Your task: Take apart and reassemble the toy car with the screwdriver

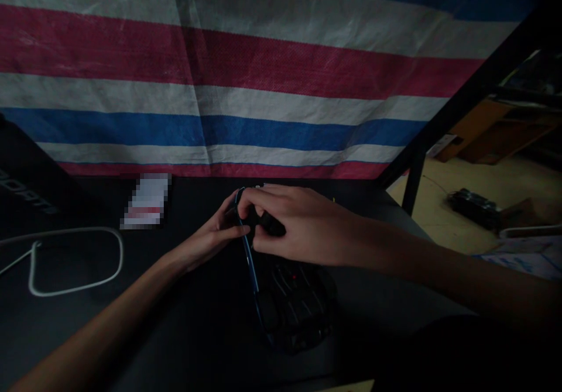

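Note:
A dark toy-car-like body (298,295) with wheel-like rounded corners, a tiny red light and a blue edge along its left side lies on the black table. My left hand (226,225) grips the far end of that blue edge, its thumb on the near face and its fingers behind. Over the same far end, my right hand (292,222) has its fingers curled round a black rounded part (272,224). Whether this part is fixed to the body cannot be made out in the dim light.
A striped plastic sheet (263,64) hangs behind the table. On the left are a black case (35,175) with pale lettering, a bent white rod or cable (74,291) and a pixelated card-like thing (149,199). Beyond the dark frame (413,184), a black object (474,205) lies on the floor.

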The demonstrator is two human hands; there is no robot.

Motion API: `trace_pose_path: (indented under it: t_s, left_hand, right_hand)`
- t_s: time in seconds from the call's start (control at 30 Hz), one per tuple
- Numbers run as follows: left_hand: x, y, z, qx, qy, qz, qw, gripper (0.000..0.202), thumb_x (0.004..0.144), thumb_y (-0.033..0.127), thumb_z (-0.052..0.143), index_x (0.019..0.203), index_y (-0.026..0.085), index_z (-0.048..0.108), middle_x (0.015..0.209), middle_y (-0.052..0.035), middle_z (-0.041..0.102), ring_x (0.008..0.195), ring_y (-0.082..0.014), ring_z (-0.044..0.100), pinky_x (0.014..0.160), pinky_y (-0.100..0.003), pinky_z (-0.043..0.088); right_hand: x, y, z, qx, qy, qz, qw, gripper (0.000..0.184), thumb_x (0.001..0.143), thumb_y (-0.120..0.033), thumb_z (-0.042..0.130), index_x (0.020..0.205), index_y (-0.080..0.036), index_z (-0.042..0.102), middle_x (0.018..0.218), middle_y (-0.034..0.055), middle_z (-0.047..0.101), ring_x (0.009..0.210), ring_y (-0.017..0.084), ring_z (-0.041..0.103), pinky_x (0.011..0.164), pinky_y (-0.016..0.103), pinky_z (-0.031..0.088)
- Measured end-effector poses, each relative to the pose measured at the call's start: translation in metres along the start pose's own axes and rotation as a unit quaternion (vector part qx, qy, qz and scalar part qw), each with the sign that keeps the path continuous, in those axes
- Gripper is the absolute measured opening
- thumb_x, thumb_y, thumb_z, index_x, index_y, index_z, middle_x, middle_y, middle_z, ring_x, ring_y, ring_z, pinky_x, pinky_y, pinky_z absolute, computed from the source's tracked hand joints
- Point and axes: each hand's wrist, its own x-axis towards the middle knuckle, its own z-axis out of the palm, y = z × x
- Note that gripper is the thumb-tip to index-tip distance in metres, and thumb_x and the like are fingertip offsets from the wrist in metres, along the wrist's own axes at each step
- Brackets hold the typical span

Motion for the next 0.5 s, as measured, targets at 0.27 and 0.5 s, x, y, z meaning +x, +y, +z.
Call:
trace_pose_path:
  t_s: [0.27,0.5]
  left_hand:
    - [-0.0011,0.0061,0.0065,0.003,0.005,-0.010,1.000,0.092,0.084,0.020,0.079,0.161,0.037,0.032,0.148,-0.0082,0.061,0.150,-0.0373,0.041,0.124,-0.054,0.029]
    - [0.0000,0.0082,0.0085,0.002,0.010,-0.013,1.000,0.096,0.080,0.020,0.083,0.161,0.034,0.034,0.159,-0.0080,0.051,0.152,-0.0387,0.036,0.126,-0.053,0.027]
  right_hand:
    - [-0.0046,-0.0006,0.0014,0.000,-0.003,0.010,1.000,0.016,0.093,-0.017,0.058,0.108,-0.020,0.061,0.089,-0.0006,0.066,0.071,0.012,0.054,0.065,0.027,0.033]
    - [-0.0043,-0.0004,0.0012,-0.042,-0.021,0.032,0.998,0.015,0.100,-0.027,0.052,0.110,-0.021,0.061,0.076,-0.0020,0.062,0.062,0.012,0.050,0.062,0.030,0.028]
